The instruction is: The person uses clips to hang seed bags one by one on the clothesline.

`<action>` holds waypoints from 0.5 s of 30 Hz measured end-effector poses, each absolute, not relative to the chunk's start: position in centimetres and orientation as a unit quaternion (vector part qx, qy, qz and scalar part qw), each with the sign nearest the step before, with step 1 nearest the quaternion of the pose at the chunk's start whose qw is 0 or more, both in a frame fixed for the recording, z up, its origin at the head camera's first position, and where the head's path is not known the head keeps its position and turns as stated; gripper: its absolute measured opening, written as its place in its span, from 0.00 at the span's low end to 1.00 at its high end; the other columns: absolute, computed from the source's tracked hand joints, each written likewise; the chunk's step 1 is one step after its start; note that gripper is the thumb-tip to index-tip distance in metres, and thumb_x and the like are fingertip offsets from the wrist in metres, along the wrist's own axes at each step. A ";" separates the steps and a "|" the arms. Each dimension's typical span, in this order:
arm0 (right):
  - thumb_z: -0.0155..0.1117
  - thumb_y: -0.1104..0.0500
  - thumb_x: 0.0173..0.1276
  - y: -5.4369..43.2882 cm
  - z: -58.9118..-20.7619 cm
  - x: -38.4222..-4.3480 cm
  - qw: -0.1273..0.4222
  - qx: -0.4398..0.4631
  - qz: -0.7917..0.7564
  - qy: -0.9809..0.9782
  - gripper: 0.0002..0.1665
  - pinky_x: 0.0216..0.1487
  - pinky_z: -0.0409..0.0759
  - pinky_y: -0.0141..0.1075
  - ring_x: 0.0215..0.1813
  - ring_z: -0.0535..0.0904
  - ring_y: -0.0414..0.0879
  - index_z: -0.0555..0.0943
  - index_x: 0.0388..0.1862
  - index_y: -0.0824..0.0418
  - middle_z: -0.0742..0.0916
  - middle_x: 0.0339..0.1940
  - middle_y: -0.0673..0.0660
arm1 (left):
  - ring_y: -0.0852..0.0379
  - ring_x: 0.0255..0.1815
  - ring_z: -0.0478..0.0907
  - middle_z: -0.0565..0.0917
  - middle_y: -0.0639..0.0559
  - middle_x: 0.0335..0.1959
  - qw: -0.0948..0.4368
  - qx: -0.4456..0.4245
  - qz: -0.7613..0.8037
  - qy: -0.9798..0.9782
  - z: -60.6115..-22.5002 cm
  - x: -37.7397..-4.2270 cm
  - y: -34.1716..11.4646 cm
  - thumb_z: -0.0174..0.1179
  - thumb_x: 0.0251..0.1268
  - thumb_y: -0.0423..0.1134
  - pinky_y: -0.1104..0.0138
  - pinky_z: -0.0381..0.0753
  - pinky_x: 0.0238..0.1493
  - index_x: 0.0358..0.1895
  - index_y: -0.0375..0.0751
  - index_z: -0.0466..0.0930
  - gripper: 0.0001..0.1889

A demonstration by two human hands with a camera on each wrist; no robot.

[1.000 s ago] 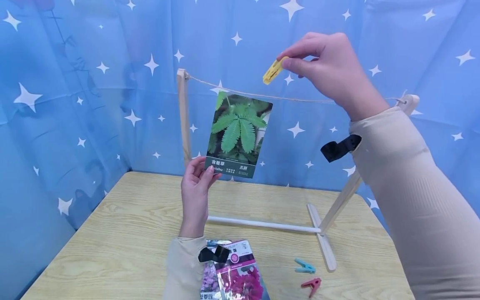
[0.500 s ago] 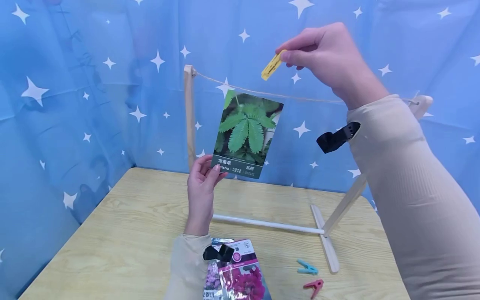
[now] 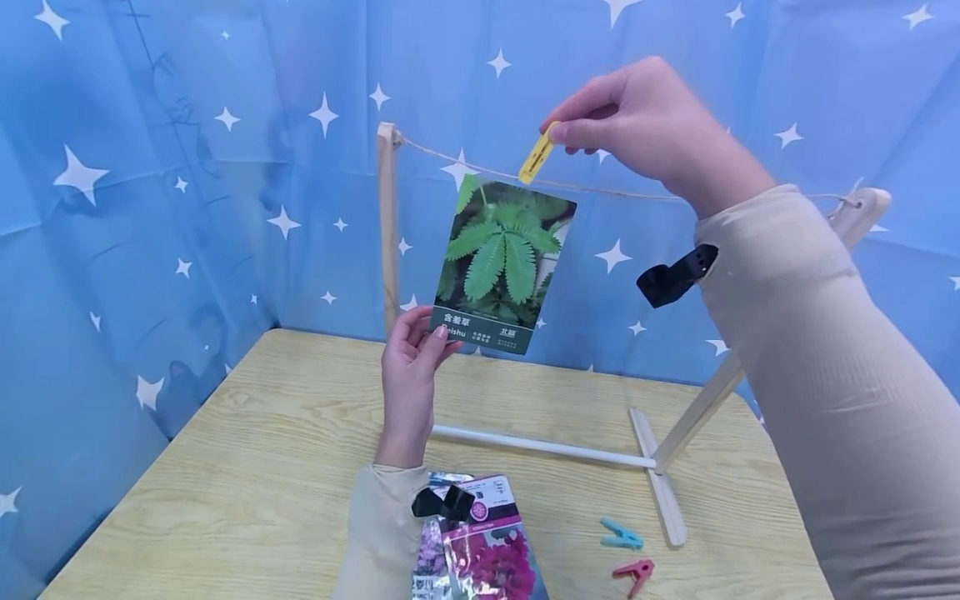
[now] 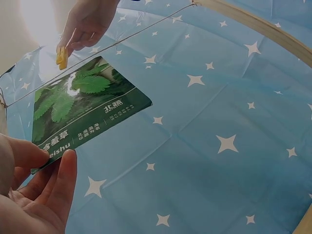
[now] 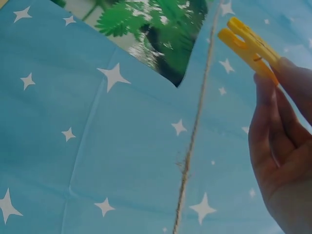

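Blue curtain (image 3: 225, 208) w/ white stars (image 3: 81, 174) — lt. wood table (image 3: 225, 483).

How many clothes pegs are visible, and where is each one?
3: the yellow peg, pinched by the right hand; the blue peg and the red peg, both lying on the table. Others may be hidden.

Loads of room off the green packet (image 3: 504, 262) toward 4 o'clock until the wooden post (image 3: 702, 408); string (image 5: 196, 126) blocks 12.

Table (image 3: 225, 467), pale wood grain. Near middle: packets (image 3: 501, 562), overlapping, partly hidden. Right of packets: blue clip (image 3: 621, 534), red clip (image 3: 635, 573) just nearer. Farther off: rack (image 3: 543, 446), right foot (image 3: 663, 497) flat on table, near end just right of blue clip.
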State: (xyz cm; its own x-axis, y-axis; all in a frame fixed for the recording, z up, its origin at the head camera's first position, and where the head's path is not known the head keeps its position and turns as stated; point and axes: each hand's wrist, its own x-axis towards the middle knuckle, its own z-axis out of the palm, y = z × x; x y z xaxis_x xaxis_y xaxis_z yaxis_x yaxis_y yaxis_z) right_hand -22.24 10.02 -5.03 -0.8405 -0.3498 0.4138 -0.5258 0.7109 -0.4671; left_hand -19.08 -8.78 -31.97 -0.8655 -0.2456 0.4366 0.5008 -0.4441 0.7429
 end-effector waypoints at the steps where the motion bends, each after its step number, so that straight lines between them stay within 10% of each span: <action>1: 0.61 0.45 0.58 10.0 -5.1 -22.2 0.146 0.241 0.291 -0.914 0.18 0.41 0.66 0.37 0.42 0.72 0.47 0.82 0.43 0.51 0.81 0.41 0.54 | 0.49 0.40 0.74 0.72 0.43 0.39 0.222 -0.134 -0.840 -0.477 -32.0 -19.1 -8.8 0.55 0.60 0.31 0.56 0.75 0.46 0.52 0.40 0.69 0.16; 15: 0.60 0.43 0.57 9.9 -6.2 -22.5 0.109 0.243 0.274 -0.924 0.18 0.42 0.68 0.39 0.42 0.72 0.47 0.82 0.43 0.49 0.81 0.41 0.52 | 0.48 0.42 0.75 0.73 0.41 0.41 0.221 -0.132 -0.844 -0.471 -32.0 -19.1 -8.7 0.55 0.60 0.30 0.52 0.74 0.47 0.52 0.39 0.69 0.16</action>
State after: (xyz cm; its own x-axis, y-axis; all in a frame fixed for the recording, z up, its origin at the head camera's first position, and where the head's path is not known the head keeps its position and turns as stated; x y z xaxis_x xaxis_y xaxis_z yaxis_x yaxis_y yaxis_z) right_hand -22.46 9.90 -6.15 -0.8578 -0.3897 0.3352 -0.5094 0.7319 -0.4526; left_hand -19.08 -8.66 -32.01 -0.8672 -0.2489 0.4314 0.4978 -0.4586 0.7361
